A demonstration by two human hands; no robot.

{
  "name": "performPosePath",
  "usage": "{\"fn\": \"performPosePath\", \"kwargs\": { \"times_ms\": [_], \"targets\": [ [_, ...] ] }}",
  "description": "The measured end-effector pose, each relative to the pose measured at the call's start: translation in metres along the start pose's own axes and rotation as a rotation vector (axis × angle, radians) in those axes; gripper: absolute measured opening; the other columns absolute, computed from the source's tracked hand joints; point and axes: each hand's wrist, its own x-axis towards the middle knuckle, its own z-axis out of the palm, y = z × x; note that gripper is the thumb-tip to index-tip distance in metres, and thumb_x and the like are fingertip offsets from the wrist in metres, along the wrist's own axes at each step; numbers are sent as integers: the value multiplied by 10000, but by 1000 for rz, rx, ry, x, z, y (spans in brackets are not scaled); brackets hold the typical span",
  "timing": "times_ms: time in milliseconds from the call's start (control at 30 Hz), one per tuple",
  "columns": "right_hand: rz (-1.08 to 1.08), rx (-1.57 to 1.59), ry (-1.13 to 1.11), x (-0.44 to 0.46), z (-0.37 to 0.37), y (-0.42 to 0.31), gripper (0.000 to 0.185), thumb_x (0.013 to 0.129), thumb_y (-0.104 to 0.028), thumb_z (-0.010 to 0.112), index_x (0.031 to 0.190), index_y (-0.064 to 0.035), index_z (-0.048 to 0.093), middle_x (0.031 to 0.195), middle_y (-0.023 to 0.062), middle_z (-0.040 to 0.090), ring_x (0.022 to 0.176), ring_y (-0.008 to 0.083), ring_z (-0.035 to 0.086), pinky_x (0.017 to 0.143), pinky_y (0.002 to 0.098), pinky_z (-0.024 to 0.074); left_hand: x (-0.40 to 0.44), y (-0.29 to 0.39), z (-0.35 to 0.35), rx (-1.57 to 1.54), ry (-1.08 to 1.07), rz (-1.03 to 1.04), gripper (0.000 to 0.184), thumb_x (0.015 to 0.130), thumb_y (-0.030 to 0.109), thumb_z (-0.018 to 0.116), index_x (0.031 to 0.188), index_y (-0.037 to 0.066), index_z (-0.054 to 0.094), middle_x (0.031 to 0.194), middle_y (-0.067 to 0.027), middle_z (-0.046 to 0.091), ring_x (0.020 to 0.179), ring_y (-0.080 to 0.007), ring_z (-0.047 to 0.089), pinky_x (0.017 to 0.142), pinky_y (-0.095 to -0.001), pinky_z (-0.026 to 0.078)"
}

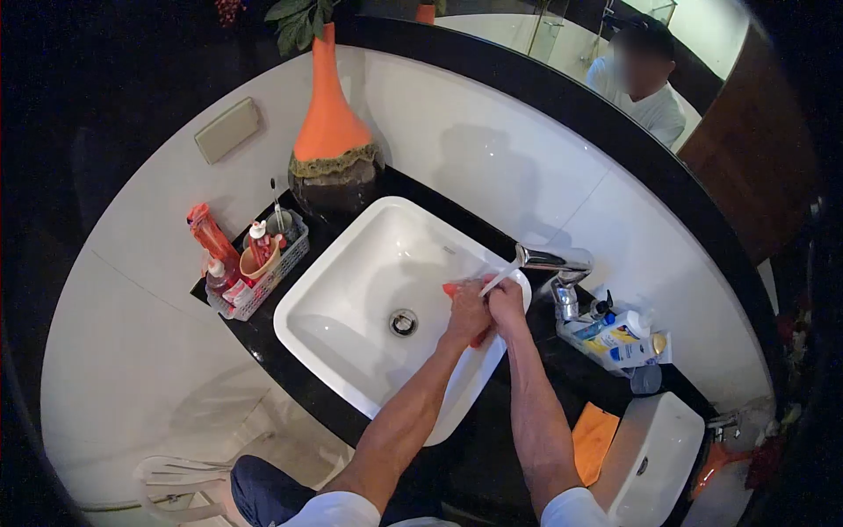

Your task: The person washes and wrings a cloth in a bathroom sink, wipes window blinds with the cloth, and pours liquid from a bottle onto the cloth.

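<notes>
While two forearms in short white sleeves extend from the bottom edge of the frame, a plastic chair (180, 479) stands at lower left; at lower right an orange cloth (595, 442) lies beside a white cistern (654, 457). Farther up, right of center, a person's left hand (468, 309) and right hand (505, 300) meet over the right side of a white sink (342, 272). Between them is a red-orange item (450, 289), apparently a cloth, with only small parts showing. The left fingers look bunched around it; the right fingers are turned away, and whether they pinch it or press together cannot be told.

A stream of water (499, 279) falls from a chrome faucet (555, 258) onto the hands. Good handling here likely means keeping the item gathered in both hands, turning fresh folds into the flow, staying inside the rim so runoff reaches the drain (403, 322), and squeezing gently to limit splashing onto the black counter (571, 378).

Beyond, toiletry bottles (625, 329) crowd the counter at right, and a basket (263, 297) of supplies sits at left. An orange vase (329, 132) rises at upper left, below a mirror (509, 28) reflecting a person at upper right.
</notes>
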Motion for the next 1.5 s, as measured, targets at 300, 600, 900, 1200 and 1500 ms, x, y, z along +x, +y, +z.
{"fn": "performPosePath", "kwargs": {
  "times_ms": [300, 600, 900, 1200, 1500],
  "targets": [
    [25, -17, -71, 11, 9, 21, 215, 833, -108, 654, 1008, 18, 657, 844, 105, 678, 748, 169, 641, 640, 296, 513, -20, -14, -15, 25, -40, -447, 333, 747, 179, 659, 1037, 30, 591, 912, -185, 647, 885, -409, 580, 831, -492, 460],
    [-121, -263, -82, 3, 39, 15, 221, 837, -216, 686, 901, -5, 665, 852, 104, 689, 755, 168, 645, 663, 295, 516, -20, 18, -61, -132, 145, -315, 153, 659, 60, 639, 796, -5, 618, 772, -196, 629, 721, -401, 584, 684, -483, 473],
    [-698, -898, 97, -27, 31, -3, 173, 809, -174, 631, 892, -23, 632, 845, 182, 656, 877, 307, 629, 727, 395, 507, -35, 5, -71, 304, -211, -544, 423, 674, 151, 672, 1059, -11, 603, 989, -235, 634, 954, -402, 610, 851, -487, 478],
    [-56, 124, -150, -13, 46, 33, 194, 727, -211, 617, 661, -28, 619, 730, 107, 627, 815, 240, 597, 772, 394, 490, -43, -20, -65, 89, 162, -866, 405, 908, 321, 458, 954, -42, 631, 976, -276, 646, 960, -411, 607, 872, -485, 443],
    [93, 212, -44, -12, 31, 8, 207, 826, -156, 529, 765, -7, 658, 773, 105, 648, 679, 180, 609, 621, 329, 495, -11, 24, -28, -125, 328, -717, 466, 939, 379, 463, 869, -46, 641, 788, -269, 614, 818, -438, 593, 803, -499, 446]
  ]
}}
